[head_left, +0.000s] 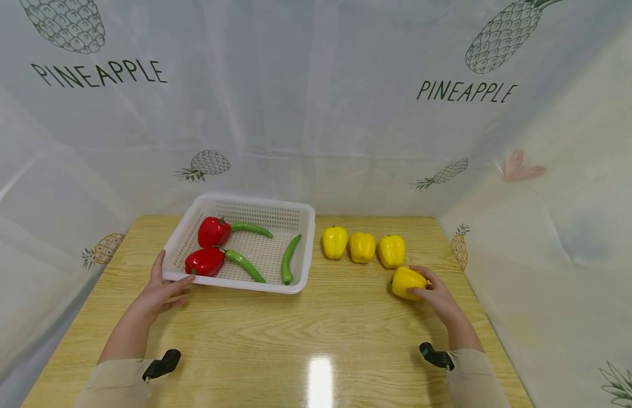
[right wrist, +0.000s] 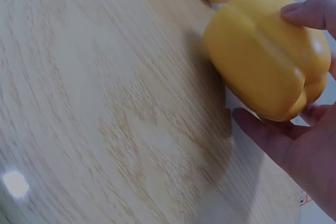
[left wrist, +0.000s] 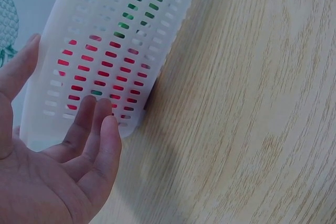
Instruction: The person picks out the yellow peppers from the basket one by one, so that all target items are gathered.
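Note:
My right hand (head_left: 434, 290) grips a yellow bell pepper (head_left: 408, 283), thumb on one side and fingers on the other. In the right wrist view the held pepper (right wrist: 265, 53) lies on its side close over the wood. Behind it stand several more yellow bell peppers (head_left: 363, 247) in a row. My left hand (head_left: 160, 292) is at the front left corner of a white plastic basket (head_left: 309, 249), fingers spread around the corner and fingertips right at its slotted wall (left wrist: 52, 98). Inside the basket are two red bell peppers (head_left: 206, 262) and several green chili peppers (head_left: 245, 265).
All this is on a wood-grain table (head_left: 275, 334). A pale curtain (head_left: 275, 113) with pineapple prints hangs behind the table and along its sides. A black wrist camera (head_left: 162, 364) sits at the left sleeve, another camera (head_left: 436, 357) at the right.

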Demonstrator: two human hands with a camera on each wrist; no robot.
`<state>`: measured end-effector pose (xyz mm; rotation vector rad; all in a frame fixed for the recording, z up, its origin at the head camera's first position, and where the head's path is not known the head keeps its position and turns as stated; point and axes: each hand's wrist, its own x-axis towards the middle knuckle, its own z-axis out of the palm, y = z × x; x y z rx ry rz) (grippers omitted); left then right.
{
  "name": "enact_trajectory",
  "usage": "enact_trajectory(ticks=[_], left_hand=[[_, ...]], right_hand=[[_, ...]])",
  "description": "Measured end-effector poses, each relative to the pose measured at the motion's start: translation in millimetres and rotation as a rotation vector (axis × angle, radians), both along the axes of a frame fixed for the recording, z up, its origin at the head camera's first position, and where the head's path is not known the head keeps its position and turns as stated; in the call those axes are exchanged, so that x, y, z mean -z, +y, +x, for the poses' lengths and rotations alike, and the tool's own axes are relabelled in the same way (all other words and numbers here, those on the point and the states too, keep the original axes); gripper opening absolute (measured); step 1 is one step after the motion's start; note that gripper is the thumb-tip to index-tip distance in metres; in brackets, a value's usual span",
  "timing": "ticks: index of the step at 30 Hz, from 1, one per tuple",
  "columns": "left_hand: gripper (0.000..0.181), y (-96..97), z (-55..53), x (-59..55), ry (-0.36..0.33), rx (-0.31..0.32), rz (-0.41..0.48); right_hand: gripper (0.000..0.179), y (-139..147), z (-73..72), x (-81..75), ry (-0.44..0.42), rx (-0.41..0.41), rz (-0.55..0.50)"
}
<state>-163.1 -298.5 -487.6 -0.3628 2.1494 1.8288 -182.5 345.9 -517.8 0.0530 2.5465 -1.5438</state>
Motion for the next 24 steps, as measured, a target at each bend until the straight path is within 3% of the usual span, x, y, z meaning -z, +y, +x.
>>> enact_trajectory(ticks=[7, 10, 14, 18, 24], left_hand=[[0.11, -1.2, -0.8, 0.6, -0.002, 0.006, -0.001], [0.11, -1.0, -0.2, -0.1, -0.002, 0.006, -0.006], [0.11, 0.1, 0.9, -0.6, 0.007, 0.005, -0.008], [0.11, 0.7, 0.7, 2.1, 0.01, 0.002, -0.011], [0.11, 0.0, 0.5, 3.5, 0.017, -0.001, -0.014]], right_hand=[[0.066, 8, 1.1, -1.9, 0.012, 0.01, 0.021], [0.065, 1, 6.1, -18.9, 0.001, 0.009, 0.012], [0.064, 0, 7.3, -26.3, -0.015, 0.005, 0.003], [0.068, 12, 3.4, -9.2, -0.026, 0.019, 0.014], [0.071, 13, 6.9, -9.3, -0.022, 0.045, 0.026]])
